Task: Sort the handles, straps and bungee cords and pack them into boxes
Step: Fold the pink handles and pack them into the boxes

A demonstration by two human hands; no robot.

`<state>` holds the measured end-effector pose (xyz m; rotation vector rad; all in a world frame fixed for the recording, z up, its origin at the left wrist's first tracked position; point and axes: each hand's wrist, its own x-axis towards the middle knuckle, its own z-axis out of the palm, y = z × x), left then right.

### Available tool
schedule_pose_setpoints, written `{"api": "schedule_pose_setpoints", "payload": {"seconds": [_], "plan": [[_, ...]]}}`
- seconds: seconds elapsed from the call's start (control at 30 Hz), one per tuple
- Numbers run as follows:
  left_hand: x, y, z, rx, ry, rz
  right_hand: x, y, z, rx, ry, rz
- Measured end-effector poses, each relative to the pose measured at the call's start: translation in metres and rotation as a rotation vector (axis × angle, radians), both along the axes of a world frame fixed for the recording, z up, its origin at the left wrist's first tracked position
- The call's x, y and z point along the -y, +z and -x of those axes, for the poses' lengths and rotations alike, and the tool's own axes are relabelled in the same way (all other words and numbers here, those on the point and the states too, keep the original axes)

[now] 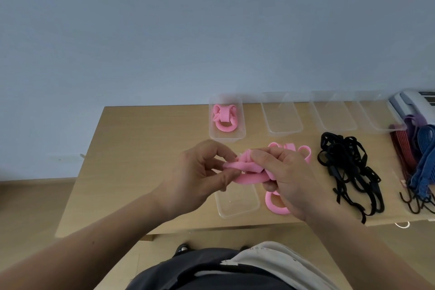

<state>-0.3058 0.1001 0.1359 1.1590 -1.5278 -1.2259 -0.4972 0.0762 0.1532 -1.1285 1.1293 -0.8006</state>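
Desk (131, 148): pale wood, set against a blue-grey wall.

Left hand (200, 172): raised above the desk, thumb and fingers pinched on the left end of a pink handle (244, 169).

Right hand (284, 174): gripped the same handle's right end, fingers curled over its folded webbing. The handle was held between both hands, clear of the desk.

Near box (237, 202): clear plastic, directly below the hands, nothing seen inside.

Far-left box (227, 117): clear, at the desk's back edge, held one pink handle with its strap folded.

Three further clear boxes (282, 115), (334, 113), (376, 113): in a row to the right along the back edge, nothing seen in them.

Loose pink handles: one ring (275, 205) on the desk just right of the near box, partly behind the right hand; others (303, 150) behind that hand.

Black straps (348, 169): tangled heap, right of the hands.

Bungee cords (421, 160): red, blue and purple, bundled at the desk's right edge, hooks toward the front.

Grey device (414, 103): far right corner, kind unclear.
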Motion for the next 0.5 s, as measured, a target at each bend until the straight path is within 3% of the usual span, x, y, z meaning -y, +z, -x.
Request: {"api": "schedule_pose_setpoints", "payload": {"seconds": [0.07,0.23,0.4,0.5], "plan": [[0.0,-0.001,0.001,0.015,0.011,0.028,0.0,-0.002,0.001,0.004,-0.005,0.004],[0.005,0.003,-0.004,0.163,-0.094,-0.146,0.001,-0.012,0.002,-0.063,0.078,-0.013],[0.013,0.007,-0.005,0.249,-0.16,-0.133,0.004,-0.016,0.002,-0.057,0.111,-0.013],[0.015,0.005,-0.009,0.196,-0.122,-0.174,0.004,-0.019,0.006,-0.08,0.123,0.07]]}}
